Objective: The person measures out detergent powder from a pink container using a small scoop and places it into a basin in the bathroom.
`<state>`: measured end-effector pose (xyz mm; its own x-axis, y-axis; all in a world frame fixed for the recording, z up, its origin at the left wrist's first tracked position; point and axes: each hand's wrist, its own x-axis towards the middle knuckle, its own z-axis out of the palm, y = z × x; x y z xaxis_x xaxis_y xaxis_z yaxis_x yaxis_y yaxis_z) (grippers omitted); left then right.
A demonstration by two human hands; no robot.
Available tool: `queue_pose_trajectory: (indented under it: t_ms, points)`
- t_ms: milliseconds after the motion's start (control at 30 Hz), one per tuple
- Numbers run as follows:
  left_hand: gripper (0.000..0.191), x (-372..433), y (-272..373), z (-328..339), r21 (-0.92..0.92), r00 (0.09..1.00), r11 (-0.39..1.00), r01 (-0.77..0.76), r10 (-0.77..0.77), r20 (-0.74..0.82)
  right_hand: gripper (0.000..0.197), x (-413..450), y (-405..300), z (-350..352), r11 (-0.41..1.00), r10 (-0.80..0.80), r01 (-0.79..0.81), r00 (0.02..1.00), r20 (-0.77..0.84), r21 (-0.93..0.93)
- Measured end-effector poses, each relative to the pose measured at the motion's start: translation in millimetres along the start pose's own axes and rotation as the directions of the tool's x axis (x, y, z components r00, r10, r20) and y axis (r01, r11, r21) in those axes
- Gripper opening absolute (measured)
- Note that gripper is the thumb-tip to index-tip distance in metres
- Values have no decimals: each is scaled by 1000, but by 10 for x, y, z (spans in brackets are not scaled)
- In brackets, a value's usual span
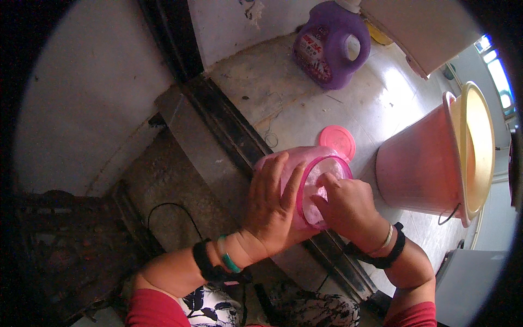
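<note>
A pink translucent plastic jar (296, 153) lies tilted in front of me, its round mouth facing right and up. My left hand (271, 196) rests along the jar's side with its fingers spread, near the rim. My right hand (347, 200) is at the mouth, thumb and fingers bent over the opening; whether its fingertips hold anything is not clear. Whitish, textured material (312, 208) shows inside the mouth. Just beyond the jar, a round pink lid (338, 141) lies on the tiled floor.
A purple detergent jug (327, 49) stands on the floor beyond. At the right are a pink bucket (421, 159) and a yellow basin (484, 151) set in it. A dark door sill (229, 118) crosses beneath the jar. A white wall (94, 81) rises at the left.
</note>
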<state>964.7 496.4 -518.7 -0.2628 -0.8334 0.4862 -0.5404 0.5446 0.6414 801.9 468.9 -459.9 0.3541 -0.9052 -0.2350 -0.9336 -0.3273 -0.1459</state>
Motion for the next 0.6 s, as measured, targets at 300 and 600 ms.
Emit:
queue_pose_trajectory:
  t_ms: [300,600]
  points:
    - [109,18,29,6,-39,995,995,94,-92,44,16,-29,90,-3,994,-97,100,993,-59,36]
    - [106,30,21,33,-38,995,996,80,-78,61,19,-58,161,-1,986,-108,117,991,-80,122]
